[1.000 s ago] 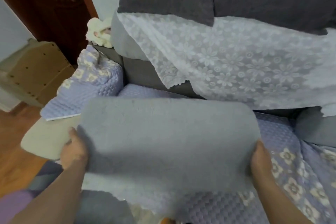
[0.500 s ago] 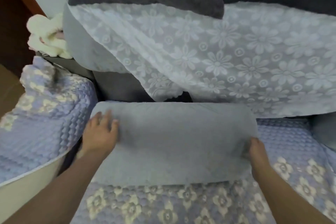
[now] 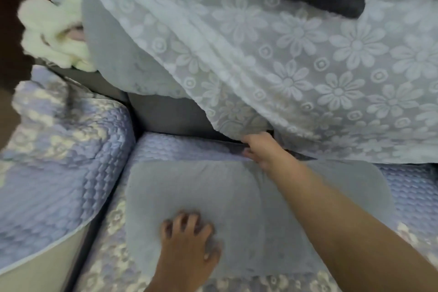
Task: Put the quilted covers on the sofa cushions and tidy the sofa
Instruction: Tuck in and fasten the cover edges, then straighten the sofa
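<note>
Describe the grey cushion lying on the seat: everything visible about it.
The grey cushion is a plain, rounded-cornered rectangle in soft, fuzzy-looking fabric, with no quilted cover on it. It lies flat on the lilac quilted seat cover, its long side along the sofa back. The left hand presses on its near part with fingers spread; the right forearm crosses above it while the right hand reaches past its far edge under the white lace cloth, whose hem overhangs the far right corner.

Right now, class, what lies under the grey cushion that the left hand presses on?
The grey cushion lies on the lilac quilted cover with cream flowers, which shows round its edges. The left hand rests on top. What lies beneath the quilt is covered.
</note>
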Action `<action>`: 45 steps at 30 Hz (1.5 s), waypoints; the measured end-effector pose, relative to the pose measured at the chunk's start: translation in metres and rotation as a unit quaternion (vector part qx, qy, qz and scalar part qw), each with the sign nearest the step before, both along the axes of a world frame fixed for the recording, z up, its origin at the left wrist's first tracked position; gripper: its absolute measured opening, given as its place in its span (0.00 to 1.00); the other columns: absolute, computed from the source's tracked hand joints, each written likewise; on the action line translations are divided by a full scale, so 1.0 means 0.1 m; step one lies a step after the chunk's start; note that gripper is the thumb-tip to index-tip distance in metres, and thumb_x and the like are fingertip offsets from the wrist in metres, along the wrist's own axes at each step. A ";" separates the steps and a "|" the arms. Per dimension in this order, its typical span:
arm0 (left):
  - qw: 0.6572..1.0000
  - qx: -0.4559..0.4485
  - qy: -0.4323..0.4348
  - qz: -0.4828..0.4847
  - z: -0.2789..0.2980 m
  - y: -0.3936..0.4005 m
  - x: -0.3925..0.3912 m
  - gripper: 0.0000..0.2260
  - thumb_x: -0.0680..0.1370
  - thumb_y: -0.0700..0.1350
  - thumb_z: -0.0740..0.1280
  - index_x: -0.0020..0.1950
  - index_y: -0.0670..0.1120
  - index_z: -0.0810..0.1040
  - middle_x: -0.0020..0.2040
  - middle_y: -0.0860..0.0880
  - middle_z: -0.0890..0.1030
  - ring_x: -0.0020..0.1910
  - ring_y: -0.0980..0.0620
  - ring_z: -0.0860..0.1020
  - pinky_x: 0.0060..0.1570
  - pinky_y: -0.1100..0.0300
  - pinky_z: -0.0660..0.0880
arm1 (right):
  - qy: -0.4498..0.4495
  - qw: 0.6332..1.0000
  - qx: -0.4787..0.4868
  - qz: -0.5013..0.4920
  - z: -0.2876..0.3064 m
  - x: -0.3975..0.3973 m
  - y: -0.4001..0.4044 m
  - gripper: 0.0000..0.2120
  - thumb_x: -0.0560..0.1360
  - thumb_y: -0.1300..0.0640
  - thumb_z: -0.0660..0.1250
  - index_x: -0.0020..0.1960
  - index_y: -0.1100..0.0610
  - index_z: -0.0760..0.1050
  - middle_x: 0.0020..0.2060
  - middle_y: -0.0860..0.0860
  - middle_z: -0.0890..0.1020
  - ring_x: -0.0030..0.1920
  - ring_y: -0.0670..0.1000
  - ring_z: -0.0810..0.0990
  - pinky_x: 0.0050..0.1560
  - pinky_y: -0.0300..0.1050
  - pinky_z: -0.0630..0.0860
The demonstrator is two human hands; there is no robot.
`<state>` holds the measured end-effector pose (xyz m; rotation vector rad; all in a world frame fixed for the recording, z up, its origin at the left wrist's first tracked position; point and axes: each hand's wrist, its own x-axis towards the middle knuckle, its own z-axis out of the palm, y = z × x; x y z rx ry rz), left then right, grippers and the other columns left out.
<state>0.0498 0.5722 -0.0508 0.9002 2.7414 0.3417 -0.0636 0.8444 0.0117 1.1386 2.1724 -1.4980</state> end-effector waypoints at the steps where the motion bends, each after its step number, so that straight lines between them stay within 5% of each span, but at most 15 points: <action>1: 1.000 0.001 -0.019 -0.024 -0.04 -0.08 0.12 0.23 0.57 0.67 0.70 0.46 0.57 0.80 0.53 0.49 0.78 0.52 0.42 0.74 0.52 0.45 0.68 | 0.006 0.984 -0.139 -0.112 -0.02 -0.14 -0.07 0.17 0.80 0.63 0.63 0.69 0.60 0.71 0.65 0.59 0.74 0.61 0.60 0.75 0.51 0.49 0.73; 4: 0.997 -0.008 -0.063 -0.053 -0.21 -0.27 0.24 0.25 0.53 0.69 0.66 0.47 0.62 0.77 0.55 0.53 0.73 0.54 0.46 0.72 0.51 0.49 0.66 | 0.040 0.889 -0.314 -0.331 -0.55 -0.44 0.03 0.28 0.77 0.64 0.65 0.75 0.55 0.64 0.72 0.56 0.65 0.69 0.61 0.69 0.61 0.57 0.74; 6: 0.996 0.007 -0.072 -0.047 -0.23 -0.27 0.15 0.23 0.55 0.70 0.66 0.46 0.63 0.74 0.53 0.57 0.72 0.54 0.49 0.71 0.48 0.49 0.68 | 0.053 0.898 -0.297 -0.321 -0.93 -0.49 0.30 0.31 0.70 0.62 0.70 0.71 0.53 0.70 0.65 0.54 0.74 0.60 0.61 0.77 0.53 0.56 0.78; 10: 0.996 0.004 -0.038 -0.077 -0.27 -0.25 -0.22 0.16 0.68 0.67 0.63 0.53 0.65 0.71 0.55 0.60 0.67 0.56 0.55 0.64 0.50 0.51 0.68 | 0.151 0.871 -0.298 -0.360 -1.05 -0.61 0.43 0.15 0.76 0.58 0.68 0.62 0.53 0.77 0.61 0.50 0.80 0.58 0.51 0.78 0.65 0.51 0.73; 14: 0.991 -0.042 -0.099 -0.074 -0.21 -0.24 -0.47 0.13 0.77 0.63 0.59 0.61 0.64 0.67 0.62 0.61 0.60 0.63 0.56 0.57 0.58 0.52 0.57 | 0.187 0.863 -0.353 -0.310 -0.78 -0.64 0.05 0.22 0.78 0.66 0.63 0.70 0.54 0.72 0.58 0.55 0.82 0.53 0.54 0.83 0.42 0.49 0.82; 17: 0.990 -0.055 -0.118 -0.054 -0.18 -0.15 -0.56 0.13 0.77 0.63 0.60 0.60 0.64 0.67 0.61 0.61 0.60 0.63 0.55 0.58 0.57 0.53 0.56 | 0.186 0.867 -0.309 -0.344 -0.30 -0.17 -0.21 0.17 0.78 0.65 0.63 0.65 0.56 0.75 0.56 0.57 0.83 0.53 0.58 0.83 0.43 0.53 0.83; 21: 0.981 -0.081 -0.168 -0.056 0.00 0.02 -0.75 0.10 0.77 0.61 0.61 0.56 0.65 0.65 0.60 0.59 0.61 0.64 0.52 0.58 0.60 0.52 0.58 | 0.226 0.864 -0.191 -0.408 1.00 0.14 0.54 0.07 0.78 0.64 0.63 0.54 0.57 0.76 0.49 0.57 0.80 0.47 0.56 0.81 0.38 0.51 0.83; 23: 0.979 -0.089 -0.175 -0.056 0.12 0.09 -0.83 0.09 0.76 0.61 0.61 0.54 0.65 0.65 0.59 0.58 0.61 0.65 0.51 0.59 0.61 0.52 0.58 | 0.299 0.864 -0.038 -0.403 1.87 0.05 1.19 0.09 0.74 0.60 0.64 0.53 0.57 0.78 0.46 0.56 0.81 0.40 0.55 0.82 0.46 0.52 0.83; 26: 0.970 -0.115 -0.205 -0.056 0.22 0.16 -0.93 0.08 0.76 0.60 0.61 0.54 0.65 0.66 0.62 0.57 0.63 0.67 0.50 0.60 0.65 0.50 0.59 | 0.309 0.860 0.245 -0.325 2.83 -0.11 1.82 0.29 0.72 0.48 0.57 0.72 0.52 0.71 0.67 0.52 0.76 0.64 0.56 0.77 0.50 0.45 0.70; 29: 0.974 -0.118 -0.189 -0.044 0.28 0.24 -0.96 0.09 0.77 0.59 0.61 0.55 0.66 0.65 0.65 0.57 0.63 0.69 0.50 0.59 0.67 0.49 0.60 | 0.262 0.846 0.409 -0.222 3.36 -0.09 2.18 0.35 0.71 0.39 0.52 0.76 0.50 0.62 0.73 0.53 0.69 0.69 0.60 0.69 0.63 0.53 0.69; 32: 0.989 -0.098 -0.108 -0.002 0.20 0.29 -0.95 0.17 0.78 0.60 0.60 0.66 0.65 0.65 0.72 0.58 0.60 0.74 0.49 0.56 0.72 0.46 0.57 | 0.158 0.847 0.496 -0.107 2.92 0.13 2.12 0.32 0.78 0.43 0.57 0.79 0.50 0.56 0.75 0.58 0.62 0.73 0.64 0.62 0.72 0.56 0.61; 36: 0.988 -0.070 -0.074 0.119 -0.10 0.23 -0.91 0.30 0.80 0.63 0.56 0.79 0.66 0.47 0.82 0.56 0.45 0.80 0.45 0.46 0.75 0.45 0.50 | 0.127 0.866 0.480 -0.063 0.99 1.08 1.72 0.20 0.78 0.57 0.63 0.68 0.63 0.68 0.64 0.66 0.69 0.62 0.67 0.70 0.63 0.58 0.69; 40: 0.933 0.031 -0.092 0.347 -0.37 -0.05 -1.13 0.30 0.79 0.65 0.61 0.79 0.64 0.54 0.81 0.45 0.51 0.79 0.41 0.52 0.75 0.41 0.55 | -0.147 0.940 0.234 -0.198 -0.56 1.97 1.76 0.35 0.76 0.39 0.63 0.74 0.60 0.64 0.73 0.66 0.64 0.72 0.67 0.64 0.72 0.59 0.63; 42: 0.909 0.077 -0.117 0.393 -0.50 -0.20 -1.44 0.32 0.79 0.64 0.63 0.80 0.58 0.57 0.79 0.38 0.57 0.77 0.37 0.57 0.75 0.41 0.56 | -0.134 0.941 0.160 -0.265 -1.02 2.12 1.90 0.39 0.78 0.38 0.62 0.79 0.62 0.57 0.76 0.64 0.62 0.74 0.66 0.63 0.73 0.58 0.62; 45: 0.891 0.088 -0.143 0.422 -0.66 -0.24 -1.87 0.33 0.80 0.62 0.62 0.78 0.44 0.63 0.75 0.34 0.67 0.72 0.32 0.66 0.73 0.42 0.62 | -0.104 0.948 0.160 -0.254 -1.33 2.04 2.05 0.33 0.82 0.41 0.54 0.75 0.66 0.65 0.73 0.65 0.68 0.71 0.65 0.67 0.70 0.55 0.63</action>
